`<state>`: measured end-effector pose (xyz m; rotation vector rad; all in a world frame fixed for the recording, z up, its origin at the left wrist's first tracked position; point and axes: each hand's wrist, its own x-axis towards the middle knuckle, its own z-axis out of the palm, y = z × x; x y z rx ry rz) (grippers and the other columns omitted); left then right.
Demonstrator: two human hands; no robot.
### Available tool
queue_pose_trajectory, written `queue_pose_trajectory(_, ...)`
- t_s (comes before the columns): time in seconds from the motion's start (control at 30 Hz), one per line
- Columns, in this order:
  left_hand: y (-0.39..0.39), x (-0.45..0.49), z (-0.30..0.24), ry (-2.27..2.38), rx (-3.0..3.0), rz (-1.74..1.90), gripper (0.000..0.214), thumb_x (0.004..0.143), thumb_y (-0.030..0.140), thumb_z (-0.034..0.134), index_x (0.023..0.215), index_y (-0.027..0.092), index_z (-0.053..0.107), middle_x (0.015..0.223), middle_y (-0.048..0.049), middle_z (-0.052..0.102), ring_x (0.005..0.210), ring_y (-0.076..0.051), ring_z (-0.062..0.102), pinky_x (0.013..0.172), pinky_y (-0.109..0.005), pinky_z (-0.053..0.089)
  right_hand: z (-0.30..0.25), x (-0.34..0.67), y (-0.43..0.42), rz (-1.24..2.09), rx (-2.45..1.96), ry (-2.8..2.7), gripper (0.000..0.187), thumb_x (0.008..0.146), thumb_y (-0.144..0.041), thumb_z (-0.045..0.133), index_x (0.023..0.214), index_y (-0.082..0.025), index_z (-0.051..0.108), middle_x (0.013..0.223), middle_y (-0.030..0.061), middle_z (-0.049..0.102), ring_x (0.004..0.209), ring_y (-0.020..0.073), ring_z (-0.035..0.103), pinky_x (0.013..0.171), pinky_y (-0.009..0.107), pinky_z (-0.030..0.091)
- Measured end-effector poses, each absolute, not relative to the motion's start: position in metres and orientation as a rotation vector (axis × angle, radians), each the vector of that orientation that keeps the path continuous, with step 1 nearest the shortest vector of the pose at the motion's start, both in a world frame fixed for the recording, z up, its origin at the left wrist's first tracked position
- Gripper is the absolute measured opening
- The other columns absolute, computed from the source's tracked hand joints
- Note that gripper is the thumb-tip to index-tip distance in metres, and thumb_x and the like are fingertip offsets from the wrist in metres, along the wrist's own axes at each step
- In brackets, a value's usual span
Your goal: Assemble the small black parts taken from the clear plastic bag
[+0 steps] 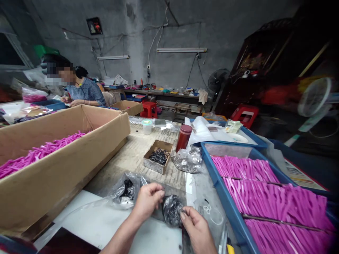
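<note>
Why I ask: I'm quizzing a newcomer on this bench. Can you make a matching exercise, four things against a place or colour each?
Things:
1. jar
2. black bag
3. cardboard box
4. tray

Places and colours:
A. blue, at the right
B. held between left hand and right hand
C. brown, at the left
D. red, upright, further back

Pairs: 1-D, 2-B, 3-C, 4-A
</note>
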<state>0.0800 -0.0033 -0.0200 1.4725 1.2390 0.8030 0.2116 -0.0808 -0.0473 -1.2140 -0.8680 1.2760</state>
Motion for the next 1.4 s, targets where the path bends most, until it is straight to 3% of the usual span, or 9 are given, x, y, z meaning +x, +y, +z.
queue_pose_trajectory(0.23,0.085,0.087,0.0,1.487,1.685,0.987,0.017,0.066,0.019,0.043,0.072,0.009,0.057,0.046,0.0017,0.05,0.038,-0.009,0.045,0.039,-0.018,0.035,-0.065,0.208,-0.081,1.079,-1.307,-0.944,0.029,0.061,-0.045,0.054,0.059,-0.017,0.057,0.05,-0.0012,0.049,0.049,0.0135,0.043,0.046,0.022,0.034)
queue_pose_trajectory(0.43,0.087,0.074,0.017,1.544,1.956,0.958,0.019,0.065,0.014,0.046,0.078,0.016,0.06,0.074,-0.003,0.062,0.075,-0.017,0.054,0.067,-0.023,0.037,-0.07,0.215,-0.083,0.83,-1.485,-1.208,0.022,0.067,-0.038,0.048,0.06,-0.019,0.056,0.05,-0.0006,0.051,0.049,0.0151,0.045,0.046,0.023,0.034)
queue_pose_trajectory(0.67,0.035,0.006,0.004,1.655,2.105,0.711,0.019,0.068,0.016,0.041,0.059,0.016,0.058,0.053,-0.0003,0.057,0.054,-0.014,0.051,0.052,-0.021,0.031,-0.059,0.225,-0.072,0.558,-1.56,-1.77,0.015,0.071,-0.018,0.045,0.07,-0.02,0.059,0.066,0.0045,0.059,0.066,0.0192,0.054,0.06,0.026,0.038)
queue_pose_trajectory(0.87,0.025,-0.015,-0.019,1.657,2.399,0.136,0.018,0.067,0.012,0.04,0.061,0.017,0.056,0.067,-0.0026,0.059,0.067,-0.015,0.052,0.057,-0.021,0.032,-0.054,0.21,-0.061,0.309,-1.838,-2.186,0.02,0.065,-0.008,0.044,0.069,-0.019,0.06,0.073,0.0065,0.061,0.071,0.0222,0.055,0.063,0.029,0.032)
queue_pose_trajectory(1.07,0.026,-0.003,-0.028,1.709,2.4,0.093,0.013,0.064,0.013,0.043,0.066,0.016,0.055,0.075,-0.0057,0.057,0.074,-0.02,0.051,0.061,-0.026,0.034,-0.048,0.199,-0.055,0.266,-2.064,-2.227,0.02,0.067,-0.008,0.045,0.072,-0.02,0.06,0.077,0.0046,0.063,0.075,0.0204,0.054,0.063,0.028,0.028)
queue_pose_trajectory(1.4,0.022,-0.008,-0.03,1.688,2.348,0.164,0.021,0.066,0.011,0.037,0.062,0.016,0.057,0.069,-0.007,0.06,0.068,-0.018,0.054,0.059,-0.024,0.034,-0.057,0.203,-0.057,0.241,-1.91,-2.249,0.022,0.069,-0.007,0.041,0.068,-0.021,0.058,0.071,0.0021,0.061,0.07,0.0192,0.054,0.06,0.027,0.025)
